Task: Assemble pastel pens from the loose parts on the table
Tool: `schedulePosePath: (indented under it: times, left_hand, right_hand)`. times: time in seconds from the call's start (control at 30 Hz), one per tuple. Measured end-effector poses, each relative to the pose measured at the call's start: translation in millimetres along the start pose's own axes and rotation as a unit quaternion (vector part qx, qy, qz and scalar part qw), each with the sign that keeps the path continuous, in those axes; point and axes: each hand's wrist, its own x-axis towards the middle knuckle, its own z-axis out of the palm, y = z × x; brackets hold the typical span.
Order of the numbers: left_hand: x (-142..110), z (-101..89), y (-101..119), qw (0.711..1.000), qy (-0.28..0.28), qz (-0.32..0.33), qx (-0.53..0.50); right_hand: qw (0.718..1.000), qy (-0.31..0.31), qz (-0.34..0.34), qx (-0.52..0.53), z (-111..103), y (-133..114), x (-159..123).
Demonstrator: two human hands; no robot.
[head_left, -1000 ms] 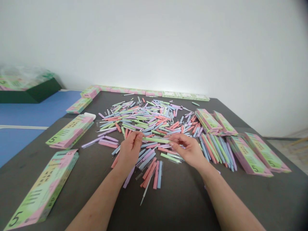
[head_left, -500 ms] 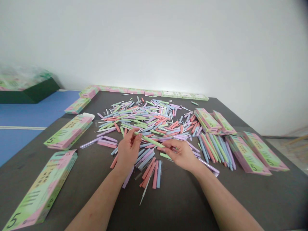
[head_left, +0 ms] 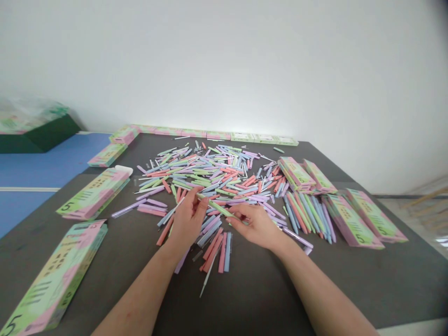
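My left hand (head_left: 189,219) and my right hand (head_left: 255,227) are over the front of a loose pile of pastel pens (head_left: 210,179) in green, pink, coral, lilac and blue. Between them slants a green pen (head_left: 219,208). My left fingertips pinch its far end, and my right fingertips hold its near end. Some pens lie crossed under my palms, and those parts are hidden. A group of coral and blue pens (head_left: 220,252) lies just below my hands.
Pink-and-green boxes marked 5 lie on the dark grey table (head_left: 350,275), at left (head_left: 56,275) and right (head_left: 353,221). More boxes (head_left: 210,135) line the far edge. A dark green carton (head_left: 42,133) stands beyond, on a blue floor (head_left: 35,161).
The green pen has swung from nearly level to a slant, and my hands have turned with it. The whole scene has shifted slightly left in view.
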Motion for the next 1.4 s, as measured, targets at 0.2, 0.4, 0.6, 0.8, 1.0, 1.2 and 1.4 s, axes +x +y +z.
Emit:
schedulePosePath:
  times: [0.2,0.4,0.6,0.8,1.0,1.2,1.4]
  left_hand:
    - [-2,0.6,-1,0.999,-0.038,0.027,0.000]
    - [-1,0.6,0,0.997,-0.029,0.052,0.048]
    - [-2,0.5,2,0.994,-0.023,0.053,0.096]
    - [-5,1.0,5,0.990,-0.010,0.049,0.129]
    - [-4,0.8,4,0.989,-0.017,0.049,0.137]
    - [-4,0.5,4,0.986,-0.018,0.064,0.152]
    - [-4,-0.6,7,0.984,-0.024,0.070,0.165]
  right_hand:
    - [0.991,0.066,0.073,-0.089,-26,4,5]
    - [0.905,0.106,0.304,-0.278,-85,49,-8]
    - [0.830,0.024,0.403,-0.384,-111,89,-36]
    - [0.792,-0.004,0.464,-0.397,-120,111,-51]
    - [0.780,0.007,0.478,-0.403,-121,106,-48]
    - [0.846,0.018,0.382,-0.372,-106,88,-28]
    - [0.843,-0.043,0.394,-0.363,-86,91,-19]
